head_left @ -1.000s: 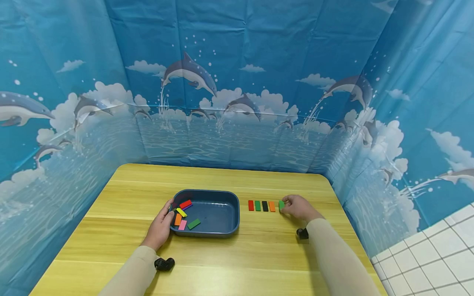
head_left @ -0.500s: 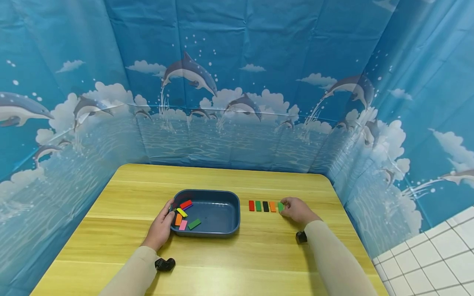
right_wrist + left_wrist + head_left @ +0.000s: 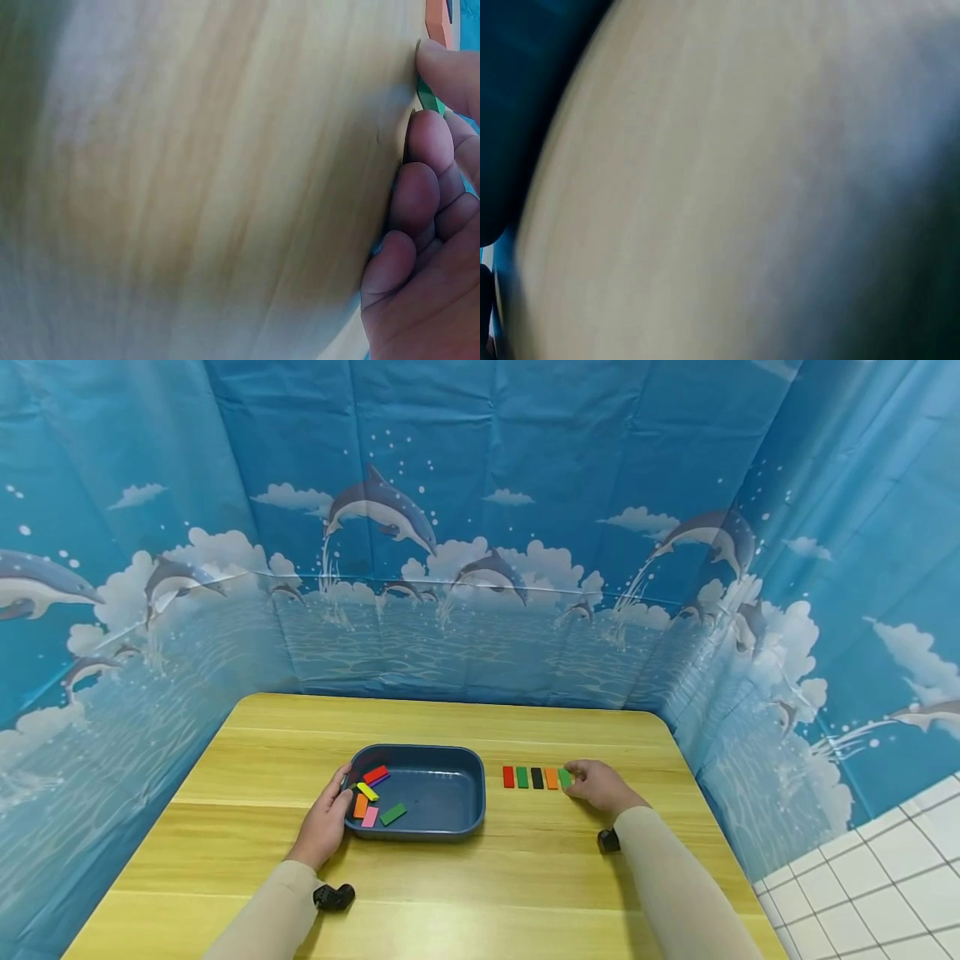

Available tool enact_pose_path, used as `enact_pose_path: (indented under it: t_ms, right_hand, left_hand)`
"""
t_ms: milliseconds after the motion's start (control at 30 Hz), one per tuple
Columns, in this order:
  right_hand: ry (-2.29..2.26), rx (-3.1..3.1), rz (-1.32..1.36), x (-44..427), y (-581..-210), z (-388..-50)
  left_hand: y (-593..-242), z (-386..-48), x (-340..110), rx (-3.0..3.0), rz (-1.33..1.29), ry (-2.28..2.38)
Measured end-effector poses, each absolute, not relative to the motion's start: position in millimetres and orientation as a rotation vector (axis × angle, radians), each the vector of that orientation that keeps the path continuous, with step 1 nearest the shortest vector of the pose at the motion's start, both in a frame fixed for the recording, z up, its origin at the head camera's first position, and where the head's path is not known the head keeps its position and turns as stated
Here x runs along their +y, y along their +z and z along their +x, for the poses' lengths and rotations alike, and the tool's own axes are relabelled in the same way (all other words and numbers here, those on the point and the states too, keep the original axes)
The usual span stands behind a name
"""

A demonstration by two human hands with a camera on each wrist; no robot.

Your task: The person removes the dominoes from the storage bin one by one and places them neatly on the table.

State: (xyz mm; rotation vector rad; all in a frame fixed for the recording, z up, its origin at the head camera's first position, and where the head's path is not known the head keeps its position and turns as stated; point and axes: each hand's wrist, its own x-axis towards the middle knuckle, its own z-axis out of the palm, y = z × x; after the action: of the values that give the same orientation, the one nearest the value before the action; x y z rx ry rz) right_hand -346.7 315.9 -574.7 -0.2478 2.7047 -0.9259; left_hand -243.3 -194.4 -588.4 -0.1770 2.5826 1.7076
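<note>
In the head view a row of flat blocks lies on the table: red (image 3: 508, 777), green (image 3: 522, 777), black (image 3: 537, 778) and orange (image 3: 552, 778). At the row's right end my right hand (image 3: 603, 787) pinches a light green block (image 3: 565, 778), close beside the orange one. The right wrist view shows that green block (image 3: 428, 97) between the thumb and fingers of my right hand (image 3: 442, 195), the other fingers curled. My left hand (image 3: 324, 822) grips the left wall of a dark blue tray (image 3: 481, 789), thumb at the rim.
Inside the tray, toward its left, lie several loose blocks: red (image 3: 376, 774), yellow (image 3: 367, 792), orange (image 3: 361, 806), pink (image 3: 370, 817) and green (image 3: 393, 814). The wooden table (image 3: 450, 893) stands against a dolphin-print curtain (image 3: 465, 635). The left wrist view is mostly blurred.
My right hand has moved slightly left with the light green block, which has come closer to the orange one. The left hand and the tray have stayed in place.
</note>
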Motion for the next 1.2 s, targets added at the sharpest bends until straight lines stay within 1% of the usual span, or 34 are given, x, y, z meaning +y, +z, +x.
enact_pose_path:
  t_ms: [367, 1200]
  right_hand:
    - [-0.9, 2.739, -0.266, 314.1, -574.3, -347.1]
    - [-0.943, 2.747, -0.211, 314.4, -581.3, -347.5]
  left_hand:
    - [-590.1, -243.6, -195.8, 2.579, -0.176, 1.717]
    - [-593.5, -246.5, -194.2, 2.595, -0.173, 1.731]
